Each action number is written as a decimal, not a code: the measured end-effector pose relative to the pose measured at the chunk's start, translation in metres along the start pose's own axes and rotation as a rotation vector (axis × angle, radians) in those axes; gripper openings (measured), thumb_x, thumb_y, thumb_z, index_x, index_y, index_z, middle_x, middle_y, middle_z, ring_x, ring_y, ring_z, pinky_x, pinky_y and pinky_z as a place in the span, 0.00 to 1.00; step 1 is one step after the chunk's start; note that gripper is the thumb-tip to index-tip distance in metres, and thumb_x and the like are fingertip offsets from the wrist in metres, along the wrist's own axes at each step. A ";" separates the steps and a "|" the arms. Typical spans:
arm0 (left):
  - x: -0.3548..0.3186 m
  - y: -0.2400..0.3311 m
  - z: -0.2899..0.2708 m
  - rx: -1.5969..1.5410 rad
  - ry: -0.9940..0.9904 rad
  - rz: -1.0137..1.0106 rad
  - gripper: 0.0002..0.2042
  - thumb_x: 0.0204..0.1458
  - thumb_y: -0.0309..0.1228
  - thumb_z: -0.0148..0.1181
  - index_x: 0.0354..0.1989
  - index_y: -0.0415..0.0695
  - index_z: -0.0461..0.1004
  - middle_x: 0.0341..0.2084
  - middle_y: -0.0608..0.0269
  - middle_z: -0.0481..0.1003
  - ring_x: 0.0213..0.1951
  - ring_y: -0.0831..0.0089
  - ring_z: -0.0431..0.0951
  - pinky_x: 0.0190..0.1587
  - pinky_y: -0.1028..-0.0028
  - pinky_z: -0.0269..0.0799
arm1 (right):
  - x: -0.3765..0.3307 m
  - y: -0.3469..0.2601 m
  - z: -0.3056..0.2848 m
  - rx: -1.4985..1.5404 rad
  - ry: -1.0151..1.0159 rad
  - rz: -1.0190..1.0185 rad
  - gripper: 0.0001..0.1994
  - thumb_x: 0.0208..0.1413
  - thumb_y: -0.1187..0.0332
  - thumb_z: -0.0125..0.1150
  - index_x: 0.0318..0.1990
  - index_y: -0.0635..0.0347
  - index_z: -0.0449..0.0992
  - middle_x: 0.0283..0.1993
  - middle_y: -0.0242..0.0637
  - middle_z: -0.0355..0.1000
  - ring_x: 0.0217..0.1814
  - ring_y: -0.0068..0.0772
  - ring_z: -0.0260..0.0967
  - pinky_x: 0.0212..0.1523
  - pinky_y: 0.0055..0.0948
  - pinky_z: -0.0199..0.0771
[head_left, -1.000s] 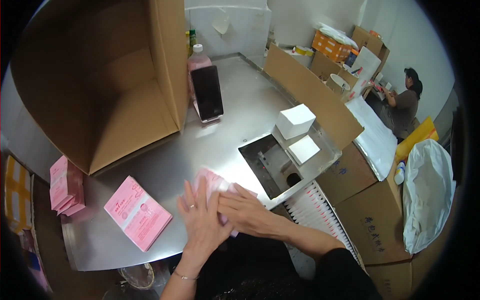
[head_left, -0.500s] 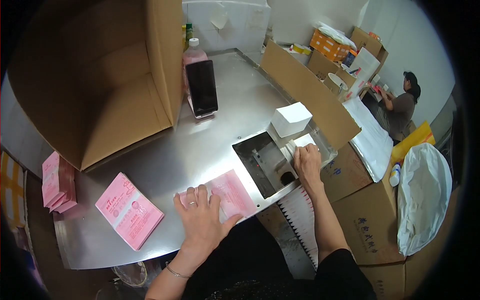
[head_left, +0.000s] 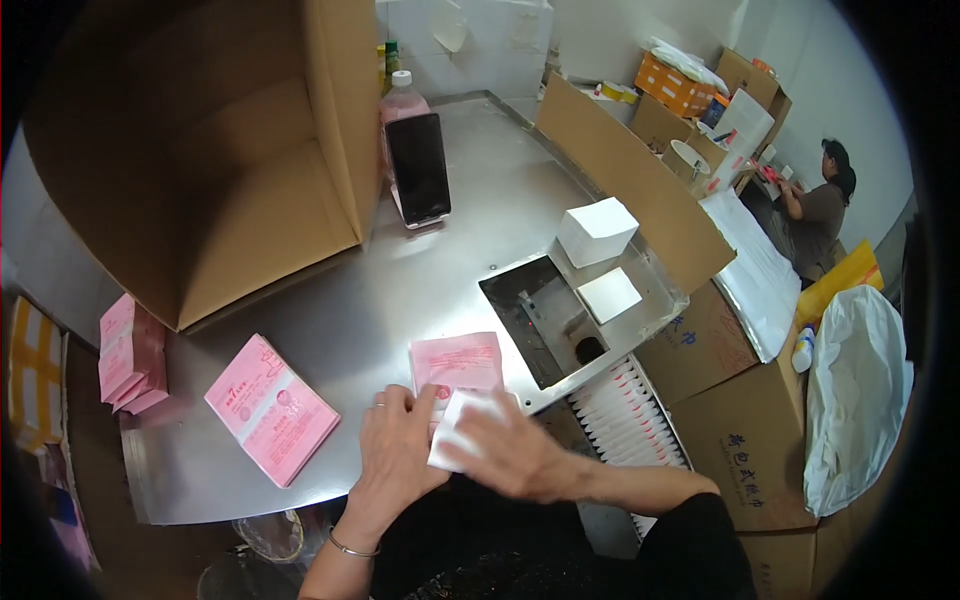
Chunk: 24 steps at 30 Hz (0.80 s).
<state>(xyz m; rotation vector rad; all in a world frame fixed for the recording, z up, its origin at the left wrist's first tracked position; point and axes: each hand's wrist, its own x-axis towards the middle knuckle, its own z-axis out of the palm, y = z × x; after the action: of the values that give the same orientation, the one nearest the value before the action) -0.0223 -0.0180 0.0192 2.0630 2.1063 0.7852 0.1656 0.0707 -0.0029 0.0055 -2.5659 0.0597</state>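
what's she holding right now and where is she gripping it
The right hand holds a white packet, seemingly by its right end, over the pink pouch. The left hand rests at the pouch's near edge; its grip cannot be told.

A large open cardboard box fills the upper left of the frame on a steel worktable. A dark phone stands propped at top centre before a pink bottle. Two white boxes sit at centre right by a recessed tray. A pink packet lies at lower left, with a pink stack at the far left edge. A white bag hangs at right; a co-worker stands upper right.
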 end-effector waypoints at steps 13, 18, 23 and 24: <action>-0.036 0.009 -0.017 -0.059 -0.014 0.059 0.25 0.49 0.26 0.65 0.59 0.43 0.73 0.32 0.55 0.71 0.38 0.57 0.73 0.39 0.61 0.67 | -0.005 0.142 0.028 -0.124 -0.056 0.719 0.11 0.55 0.70 0.54 0.43 0.63 0.77 0.42 0.51 0.77 0.50 0.55 0.74 0.59 0.56 0.68; -0.038 -0.012 -0.038 -0.081 0.229 -0.011 0.11 0.46 0.21 0.64 0.40 0.42 0.78 0.42 0.52 0.74 0.46 0.53 0.73 0.49 0.60 0.69 | -0.023 0.106 -0.011 0.009 -0.153 0.832 0.10 0.56 0.71 0.59 0.42 0.66 0.81 0.32 0.53 0.77 0.38 0.56 0.77 0.43 0.51 0.74; -0.070 -0.078 -0.070 0.318 0.541 -0.315 0.15 0.46 0.19 0.59 0.44 0.42 0.72 0.46 0.47 0.69 0.51 0.46 0.68 0.54 0.55 0.65 | -0.043 0.120 -0.044 -0.482 0.191 0.765 0.20 0.52 0.71 0.65 0.54 0.59 0.75 0.43 0.45 0.73 0.46 0.50 0.70 0.47 0.42 0.70; -0.074 -0.093 -0.062 0.344 0.436 -0.423 0.16 0.46 0.19 0.59 0.46 0.42 0.71 0.46 0.47 0.69 0.51 0.47 0.68 0.54 0.55 0.64 | -0.054 0.123 -0.035 -0.526 0.114 0.807 0.13 0.52 0.71 0.65 0.45 0.61 0.75 0.41 0.44 0.72 0.44 0.49 0.69 0.44 0.44 0.70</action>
<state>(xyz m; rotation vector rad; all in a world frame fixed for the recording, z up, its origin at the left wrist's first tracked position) -0.1262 -0.1029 0.0128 1.5656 2.9631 0.9168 0.2276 0.1948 -0.0084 -1.1782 -2.2329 -0.2993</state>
